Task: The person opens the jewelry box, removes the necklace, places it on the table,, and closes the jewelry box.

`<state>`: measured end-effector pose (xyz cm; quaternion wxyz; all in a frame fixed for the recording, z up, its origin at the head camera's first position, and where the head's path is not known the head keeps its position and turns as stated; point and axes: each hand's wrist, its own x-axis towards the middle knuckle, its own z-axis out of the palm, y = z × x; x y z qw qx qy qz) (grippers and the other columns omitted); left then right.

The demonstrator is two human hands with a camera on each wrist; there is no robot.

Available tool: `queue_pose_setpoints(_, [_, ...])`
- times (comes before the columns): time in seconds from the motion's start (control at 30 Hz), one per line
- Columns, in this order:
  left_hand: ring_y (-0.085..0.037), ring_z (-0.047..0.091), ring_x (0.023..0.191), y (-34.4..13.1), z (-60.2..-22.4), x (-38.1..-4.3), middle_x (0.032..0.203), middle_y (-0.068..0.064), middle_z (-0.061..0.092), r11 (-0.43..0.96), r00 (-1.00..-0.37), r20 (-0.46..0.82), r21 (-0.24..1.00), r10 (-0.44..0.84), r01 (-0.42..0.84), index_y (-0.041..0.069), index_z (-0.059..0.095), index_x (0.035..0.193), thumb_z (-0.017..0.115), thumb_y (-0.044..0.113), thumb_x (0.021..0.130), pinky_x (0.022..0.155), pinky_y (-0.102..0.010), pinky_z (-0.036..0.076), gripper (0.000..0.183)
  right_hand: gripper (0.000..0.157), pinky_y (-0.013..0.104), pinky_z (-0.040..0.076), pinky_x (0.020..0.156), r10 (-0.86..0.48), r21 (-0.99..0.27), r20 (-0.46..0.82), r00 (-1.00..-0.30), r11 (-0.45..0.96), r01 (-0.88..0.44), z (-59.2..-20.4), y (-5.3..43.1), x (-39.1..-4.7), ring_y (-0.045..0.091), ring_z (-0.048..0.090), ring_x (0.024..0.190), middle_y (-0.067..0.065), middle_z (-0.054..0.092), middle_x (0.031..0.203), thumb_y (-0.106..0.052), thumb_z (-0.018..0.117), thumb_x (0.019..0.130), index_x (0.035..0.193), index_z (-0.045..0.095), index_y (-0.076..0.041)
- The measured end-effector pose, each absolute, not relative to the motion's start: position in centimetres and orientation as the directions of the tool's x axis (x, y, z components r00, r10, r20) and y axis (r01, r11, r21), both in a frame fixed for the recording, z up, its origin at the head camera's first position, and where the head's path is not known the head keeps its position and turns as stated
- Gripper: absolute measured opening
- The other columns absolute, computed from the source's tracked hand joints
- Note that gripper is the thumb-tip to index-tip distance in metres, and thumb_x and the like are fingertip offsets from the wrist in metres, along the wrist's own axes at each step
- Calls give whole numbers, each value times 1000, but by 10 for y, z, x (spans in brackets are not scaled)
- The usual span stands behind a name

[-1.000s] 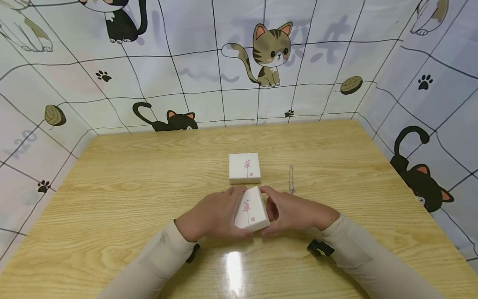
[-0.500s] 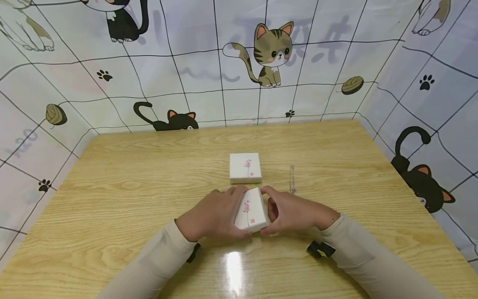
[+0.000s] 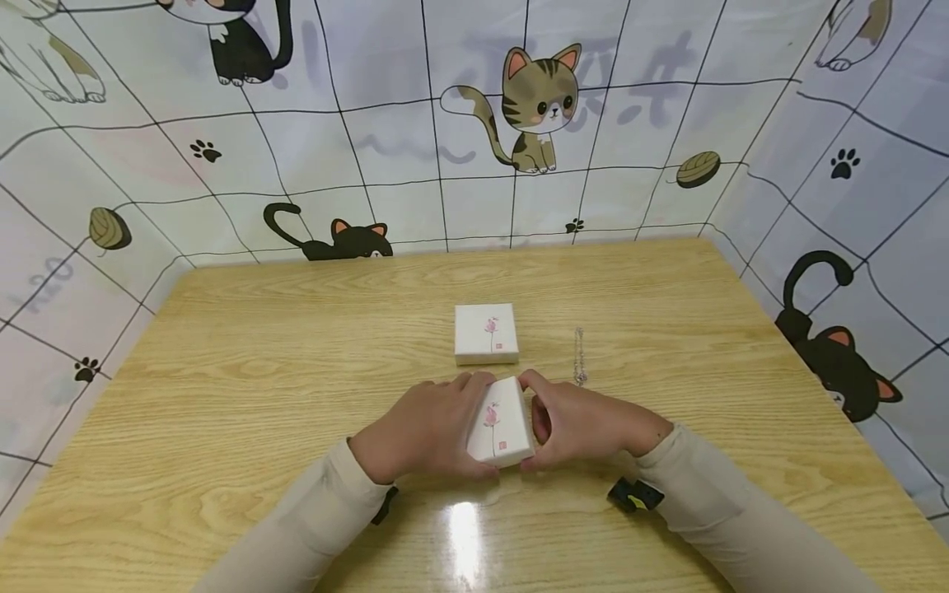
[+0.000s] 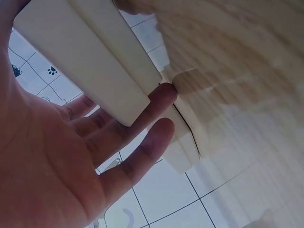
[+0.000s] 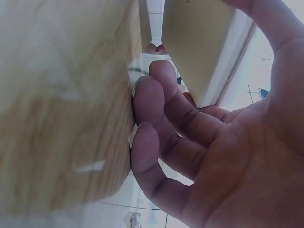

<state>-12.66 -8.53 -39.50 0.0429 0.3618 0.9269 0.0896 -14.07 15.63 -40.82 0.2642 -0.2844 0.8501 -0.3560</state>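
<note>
Between my two hands a small white cardboard box, printed with a pink flower, is held tilted. My left hand grips its left side, thumb at the near edge and fingers at the far side. My right hand pinches the right side between thumb and index finger. In the right wrist view its other fingers are bent near the tabletop. A step along the side of the box shows in the left wrist view. Its underside faces the right wrist camera.
A second white box with the same flower print sits just beyond the hands. To its right a thin silver chain lies on the wooden table. Cat-printed cloth surrounds the table's back and sides.
The held box and both hands have shifted very slightly toward the near edge of the table. The second box and the chain have stayed in place.
</note>
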Motion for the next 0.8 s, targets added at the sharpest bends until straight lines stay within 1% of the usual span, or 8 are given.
queue_pose_setpoints(0.1, [-7,53,76,-86,-396,-127,104,3,60,722,-733,-25,202,680,662,12,39,139,78,68,67,65,-26,46,100,84,22,46,59,-672,-751,-250,-697,589,-299,-409,156,-141,9,56,67,3,62,80,-33,90,70,131,37,-11])
queue_pose_setpoints(0.33, [-8,55,84,-87,-396,-128,117,0,62,731,-740,-44,204,671,651,13,38,142,78,68,68,73,-30,49,101,82,22,47,59,-675,-749,-243,-697,587,-307,-410,156,-141,9,56,67,4,62,80,-31,90,70,129,37,-10])
queue_pose_setpoints(0.63, [-10,55,83,-89,-393,-130,122,-2,61,738,-751,-54,244,658,629,14,37,144,79,65,68,71,-29,49,101,83,22,47,59,-677,-743,-242,-695,589,-316,-411,156,-143,9,56,66,3,62,79,-32,89,70,129,36,-10])
queue_pose_setpoints(0.8, [-10,55,81,-89,-394,-130,119,-1,61,733,-749,-47,255,661,631,13,37,143,79,64,68,69,-28,48,100,89,22,47,59,-674,-732,-247,-696,600,-322,-410,156,-142,8,56,67,3,62,80,-33,89,72,138,34,-9])
